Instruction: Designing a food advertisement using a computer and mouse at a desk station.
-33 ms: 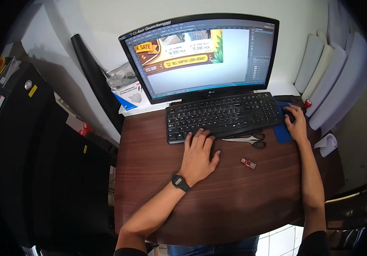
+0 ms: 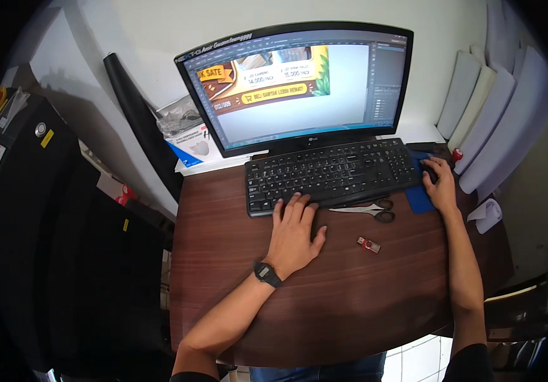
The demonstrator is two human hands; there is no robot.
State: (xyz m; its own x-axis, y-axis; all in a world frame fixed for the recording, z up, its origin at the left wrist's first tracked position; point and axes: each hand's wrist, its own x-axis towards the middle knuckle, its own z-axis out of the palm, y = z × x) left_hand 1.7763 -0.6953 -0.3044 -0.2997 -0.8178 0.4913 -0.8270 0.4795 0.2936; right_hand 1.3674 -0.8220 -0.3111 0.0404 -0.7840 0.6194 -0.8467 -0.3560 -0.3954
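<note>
My left hand [image 2: 291, 240] lies open on the desk, its fingertips on the lower left edge of a black keyboard [image 2: 331, 175] and its thumb held apart. A black digital watch [image 2: 266, 272] is on that wrist. At the right, my right hand [image 2: 441, 186] is closed over a black computer mouse [image 2: 428, 170], mostly hidden under the palm and fingers. Beneath it is a blue mouse pad [image 2: 419, 200]. Behind the keyboard stands a monitor [image 2: 287, 121] showing a yellow and brown food poster in an editing program.
Scissors [image 2: 383, 216] with black handles lie just in front of the keyboard. Nearer on the brown desk [image 2: 350, 299] is a red and silver USB stick [image 2: 368, 244]. White rolls [image 2: 494, 118] lean at the right; a black cabinet [image 2: 51, 223] stands at the left.
</note>
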